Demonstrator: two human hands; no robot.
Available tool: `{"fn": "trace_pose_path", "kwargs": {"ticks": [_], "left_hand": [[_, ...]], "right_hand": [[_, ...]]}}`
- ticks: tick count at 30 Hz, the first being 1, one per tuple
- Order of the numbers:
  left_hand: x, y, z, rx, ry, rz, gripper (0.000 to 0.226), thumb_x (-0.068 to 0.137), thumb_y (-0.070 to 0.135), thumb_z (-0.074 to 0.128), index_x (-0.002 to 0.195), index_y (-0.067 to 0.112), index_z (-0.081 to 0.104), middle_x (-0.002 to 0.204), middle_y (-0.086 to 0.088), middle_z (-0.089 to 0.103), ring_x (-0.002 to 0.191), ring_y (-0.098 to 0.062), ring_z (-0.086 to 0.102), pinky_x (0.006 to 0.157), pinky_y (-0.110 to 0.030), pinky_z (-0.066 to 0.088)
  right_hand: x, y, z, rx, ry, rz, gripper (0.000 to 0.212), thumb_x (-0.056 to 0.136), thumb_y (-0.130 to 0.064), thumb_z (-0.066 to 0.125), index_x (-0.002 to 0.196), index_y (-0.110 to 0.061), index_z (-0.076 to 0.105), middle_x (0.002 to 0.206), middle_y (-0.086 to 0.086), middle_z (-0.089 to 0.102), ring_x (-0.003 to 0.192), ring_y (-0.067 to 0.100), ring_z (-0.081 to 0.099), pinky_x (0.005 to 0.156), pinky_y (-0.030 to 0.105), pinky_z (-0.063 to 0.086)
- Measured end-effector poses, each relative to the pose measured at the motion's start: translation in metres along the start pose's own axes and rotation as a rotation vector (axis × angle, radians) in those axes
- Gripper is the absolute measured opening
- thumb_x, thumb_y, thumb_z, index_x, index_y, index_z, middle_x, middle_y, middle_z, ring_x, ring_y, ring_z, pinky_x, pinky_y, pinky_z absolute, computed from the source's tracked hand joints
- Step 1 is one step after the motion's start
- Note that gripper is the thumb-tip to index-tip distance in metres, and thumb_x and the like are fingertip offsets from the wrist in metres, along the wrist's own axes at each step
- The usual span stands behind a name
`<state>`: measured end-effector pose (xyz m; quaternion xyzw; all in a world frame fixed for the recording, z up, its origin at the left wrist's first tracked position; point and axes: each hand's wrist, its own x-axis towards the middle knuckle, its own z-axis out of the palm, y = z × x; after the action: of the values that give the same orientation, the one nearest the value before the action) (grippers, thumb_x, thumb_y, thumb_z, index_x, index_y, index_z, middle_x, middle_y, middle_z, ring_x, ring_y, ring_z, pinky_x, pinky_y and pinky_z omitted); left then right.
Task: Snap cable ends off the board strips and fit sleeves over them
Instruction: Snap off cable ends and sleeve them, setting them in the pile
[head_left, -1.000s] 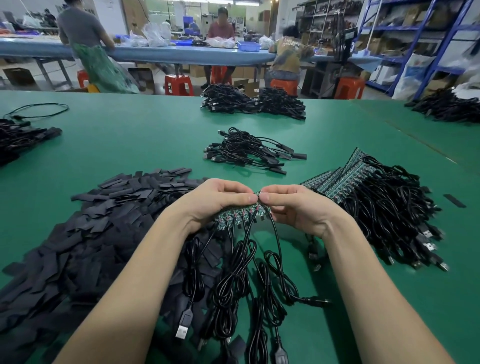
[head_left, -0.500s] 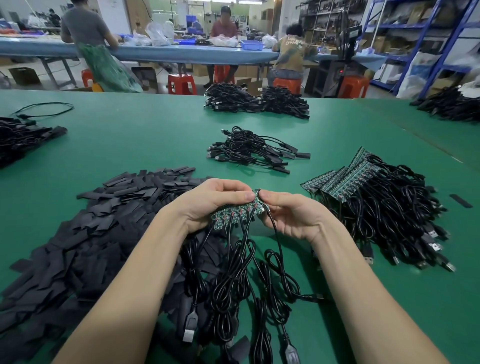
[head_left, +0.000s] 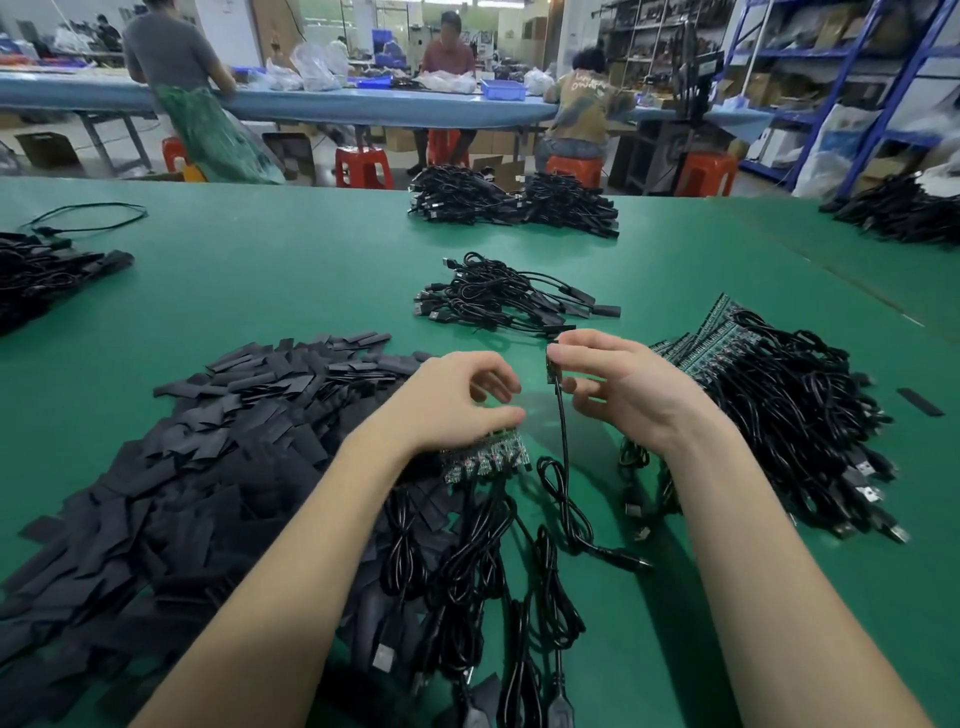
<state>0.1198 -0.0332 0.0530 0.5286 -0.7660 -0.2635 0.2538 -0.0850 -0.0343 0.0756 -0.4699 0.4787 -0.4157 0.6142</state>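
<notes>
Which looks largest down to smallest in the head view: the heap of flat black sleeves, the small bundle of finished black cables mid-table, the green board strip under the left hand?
1. Heap of flat black sleeves
2. Small bundle of finished black cables, though it lies farther off
3. Green board strip, partly hidden by the left hand
</notes>
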Motion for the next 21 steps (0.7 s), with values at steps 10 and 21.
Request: {"fn": "trace_pose_path", "kwargs": {"ticks": [10, 21], "left_hand": [[0.0, 0.034, 0.054, -0.822, 0.27, -0.176, 0.016, 0.089, 0.01, 0.074, 0.102, 0.01, 0.066, 0.099, -0.016, 0.072, 0.073, -0.011, 0.071, 0.066, -0.02, 0.055], [-0.004, 0.032, 0.07, -0.735, 0.204, -0.156, 0.011, 0.088, 0.016, 0.074, 0.096, 0.018, 0.067, 0.081, 0.006, 0.072, 0.077, -0.019, 0.074, 0.087, -0.045, 0.059]], "right_hand": [[0.004, 0.004, 0.01, 0.173, 0.1, 0.081, 0.011, 0.09, -0.012, 0.07, 0.094, -0.018, 0.063, 0.059, -0.007, 0.061, 0.047, 0.005, 0.052, 0.058, 0.017, 0.046], [0.008, -0.019, 0.022, -0.79, 0.328, -0.357, 0.002, 0.084, -0.031, 0.072, 0.083, -0.032, 0.074, 0.078, -0.018, 0.071, 0.069, -0.008, 0.061, 0.057, 0.009, 0.042]]}}
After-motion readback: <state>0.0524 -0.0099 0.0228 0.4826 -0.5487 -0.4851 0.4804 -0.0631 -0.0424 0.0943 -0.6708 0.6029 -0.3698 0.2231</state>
